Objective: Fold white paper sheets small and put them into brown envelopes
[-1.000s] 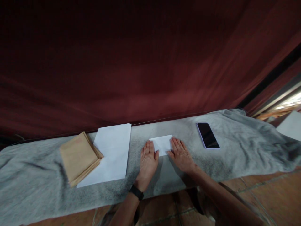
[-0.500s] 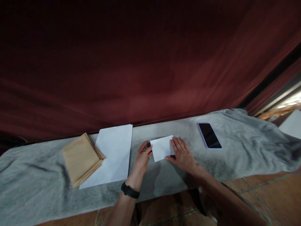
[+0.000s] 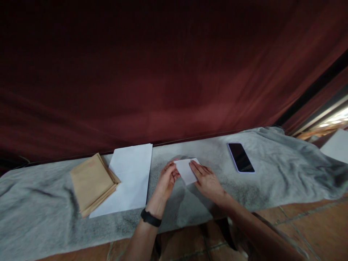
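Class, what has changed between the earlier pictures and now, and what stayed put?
The left hand, first flat on the small white paper, now curls its fingers at the paper's left edge. The right hand has moved left, further over the paper. The brown paper stack, large white sheets and smartphone stayed put.

Black, rounded band [image 3: 150, 218] snug round left wrist [image 3: 155, 208]; both hands [image 3: 210, 185] bare; forearms [image 3: 246, 219] bare, slender.

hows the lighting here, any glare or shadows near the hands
Head view: dim overall, the red backdrop fading to near black at the top; also in the head view, a bright patch at the right edge, and soft shadows on the grey cloth near the left hand and right hand.
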A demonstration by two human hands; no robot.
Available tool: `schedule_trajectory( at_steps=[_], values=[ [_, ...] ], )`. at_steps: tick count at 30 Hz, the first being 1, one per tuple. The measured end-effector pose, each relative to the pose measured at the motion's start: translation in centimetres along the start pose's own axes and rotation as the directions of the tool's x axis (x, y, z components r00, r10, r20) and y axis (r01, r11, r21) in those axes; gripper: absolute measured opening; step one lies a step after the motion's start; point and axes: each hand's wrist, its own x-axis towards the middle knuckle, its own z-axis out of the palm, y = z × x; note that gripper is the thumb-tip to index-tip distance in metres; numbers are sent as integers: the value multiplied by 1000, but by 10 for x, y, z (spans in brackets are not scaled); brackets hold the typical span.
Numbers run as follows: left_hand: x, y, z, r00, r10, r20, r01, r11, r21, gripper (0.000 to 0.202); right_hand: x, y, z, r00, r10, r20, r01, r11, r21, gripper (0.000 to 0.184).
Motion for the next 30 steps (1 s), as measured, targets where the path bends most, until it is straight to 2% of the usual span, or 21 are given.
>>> schedule_trajectory(
  at_steps=[1,2,3,5,6,7,8,9,13,15,17,20,22,25,30],
  values=[
    [-1,1,2,1000,-8,18,8,999,-38,51,2,-4,-2,996,85,-17,-82,985,153,55],
    [-3,0,4,1000,-10,20,11,998,-56,52,5,-7,-4,981,191,-25,-173,930,323,53],
    [-5,-2,5,1000,-9,11,9,999,-54,54,7,-11,-4,954,298,-14,-252,831,496,55],
    [-9,-9,9,1000,-6,-3,6,1000,-6,63,11,-16,-1,889,454,66,-337,548,766,63],
    [-11,-14,10,1000,-9,0,9,1000,28,72,12,-18,2,864,491,110,-345,418,840,64],
    [-12,-19,11,1000,-13,11,12,998,61,83,13,-19,6,850,507,144,-344,326,880,63],
    [-12,-23,12,1000,-12,25,10,996,88,92,13,-18,9,841,517,163,-342,273,899,60],
    [-12,-26,11,999,-2,34,-2,994,111,97,13,-17,12,831,531,166,-343,256,904,56],
    [-4,-27,-1,996,74,59,-86,963,254,95,11,1,13,785,610,110,-365,312,877,40],
    [0,-25,-11,991,108,74,-129,906,404,91,10,14,10,785,616,62,-375,393,839,37],
    [2,-26,-20,981,174,81,-189,800,569,85,9,25,7,811,586,-5,-396,554,733,40],
    [1,-31,-29,951,292,98,-257,575,777,76,3,31,9,872,478,-105,-400,820,409,45],
    [-1,-36,-30,928,350,124,-273,415,868,73,-3,29,12,912,391,-122,-369,914,170,47],
    [-6,-42,-26,892,418,174,-280,207,937,68,-8,22,13,949,294,-110,-304,949,-87,44],
    [-20,-46,-13,834,478,276,-253,-114,961,66,-8,19,3,967,220,-128,-251,903,-349,35]
  ],
)
